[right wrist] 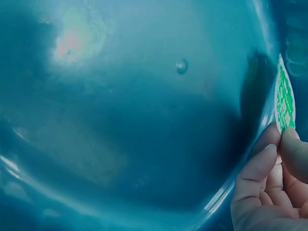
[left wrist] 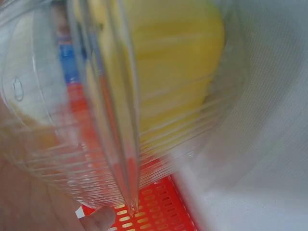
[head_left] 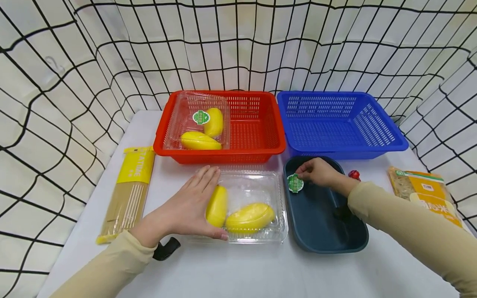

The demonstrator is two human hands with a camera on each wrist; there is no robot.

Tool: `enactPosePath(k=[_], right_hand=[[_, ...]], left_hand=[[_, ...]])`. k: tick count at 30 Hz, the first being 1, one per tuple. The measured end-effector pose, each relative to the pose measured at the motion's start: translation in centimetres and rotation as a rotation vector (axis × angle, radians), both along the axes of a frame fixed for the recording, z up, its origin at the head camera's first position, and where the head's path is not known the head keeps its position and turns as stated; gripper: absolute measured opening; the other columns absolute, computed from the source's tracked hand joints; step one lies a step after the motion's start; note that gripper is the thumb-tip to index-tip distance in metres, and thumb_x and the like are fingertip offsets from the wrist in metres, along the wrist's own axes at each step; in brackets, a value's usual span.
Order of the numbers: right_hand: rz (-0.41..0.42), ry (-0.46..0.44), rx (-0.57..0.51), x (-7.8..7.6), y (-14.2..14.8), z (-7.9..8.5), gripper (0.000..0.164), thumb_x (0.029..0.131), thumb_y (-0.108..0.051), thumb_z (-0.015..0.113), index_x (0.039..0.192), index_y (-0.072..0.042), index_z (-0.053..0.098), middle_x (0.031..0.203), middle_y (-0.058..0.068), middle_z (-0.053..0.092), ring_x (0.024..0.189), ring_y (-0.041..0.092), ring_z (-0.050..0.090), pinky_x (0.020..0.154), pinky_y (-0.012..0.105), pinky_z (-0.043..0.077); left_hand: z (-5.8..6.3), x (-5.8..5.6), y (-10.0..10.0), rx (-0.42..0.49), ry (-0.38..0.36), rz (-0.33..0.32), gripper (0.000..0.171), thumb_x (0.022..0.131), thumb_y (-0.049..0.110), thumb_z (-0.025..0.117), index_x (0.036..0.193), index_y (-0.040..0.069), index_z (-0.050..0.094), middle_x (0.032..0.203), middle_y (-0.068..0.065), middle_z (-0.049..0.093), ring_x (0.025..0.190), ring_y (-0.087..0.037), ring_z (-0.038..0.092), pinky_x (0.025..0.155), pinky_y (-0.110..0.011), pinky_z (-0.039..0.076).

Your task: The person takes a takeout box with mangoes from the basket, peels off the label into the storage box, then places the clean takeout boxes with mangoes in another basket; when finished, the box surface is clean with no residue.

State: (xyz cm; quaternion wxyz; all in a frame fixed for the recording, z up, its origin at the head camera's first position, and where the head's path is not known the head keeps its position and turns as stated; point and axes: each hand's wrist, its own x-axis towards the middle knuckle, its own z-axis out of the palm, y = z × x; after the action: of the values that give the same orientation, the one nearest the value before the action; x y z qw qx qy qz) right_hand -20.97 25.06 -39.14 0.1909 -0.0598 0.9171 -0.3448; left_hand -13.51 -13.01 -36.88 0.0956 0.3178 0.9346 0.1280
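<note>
A clear plastic clamshell box [head_left: 257,186] lies in front of the red basket, with yellow fruits [head_left: 250,218] that look like mangoes inside. My left hand [head_left: 188,207] rests on the box's left side, fingers extended and thumb along the front edge, partly covering one fruit. The left wrist view shows the box wall [left wrist: 130,144] close up and blurred. Between thumb and fingertips my right hand [head_left: 321,171] pinches a round green-and-white sticker [head_left: 295,183], held above the dark blue-green tub [head_left: 320,223]. The right wrist view shows this sticker [right wrist: 285,98] nearly edge-on.
In the red basket [head_left: 253,155] stands another clamshell [head_left: 175,132] with mangoes and a green sticker. A blue basket [head_left: 346,153] adjoins it. Packaged noodles [head_left: 128,194] lie left, an orange-and-yellow food packet [head_left: 425,192] right. A small red item [head_left: 354,174] sits behind my right wrist. Black netting surrounds the table.
</note>
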Motion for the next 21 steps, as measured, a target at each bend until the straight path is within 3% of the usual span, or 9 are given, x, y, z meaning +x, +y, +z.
enactPosePath(k=[6, 21], right_hand=[[-0.004, -0.03, -0.046, 0.06, 0.62, 0.08, 0.024, 0.098, -0.007, 0.067, 0.116, 0.008, 0.071, 0.104, 0.018, 0.076, 0.084, 0.017, 0.063, 0.075, 0.028, 0.057], [-0.064, 0.041, -0.036, -0.06, 0.45, -0.63, 0.021, 0.096, -0.007, 0.069, 0.111, 0.008, 0.072, 0.099, 0.019, 0.077, 0.078, 0.016, 0.064, 0.069, 0.025, 0.056]], left_hand=[[0.03, -0.02, 0.01, 0.008, -0.004, 0.002, 0.142, 0.064, 0.084, 0.072, 0.162, -0.003, 0.016, 0.171, -0.02, 0.014, 0.159, -0.04, 0.01, 0.128, -0.058, 0.017], [0.19, -0.05, 0.08, 0.0, -0.003, -0.002, 0.14, 0.065, 0.084, 0.072, 0.161, -0.003, 0.017, 0.171, -0.02, 0.015, 0.159, -0.041, 0.011, 0.128, -0.058, 0.018]])
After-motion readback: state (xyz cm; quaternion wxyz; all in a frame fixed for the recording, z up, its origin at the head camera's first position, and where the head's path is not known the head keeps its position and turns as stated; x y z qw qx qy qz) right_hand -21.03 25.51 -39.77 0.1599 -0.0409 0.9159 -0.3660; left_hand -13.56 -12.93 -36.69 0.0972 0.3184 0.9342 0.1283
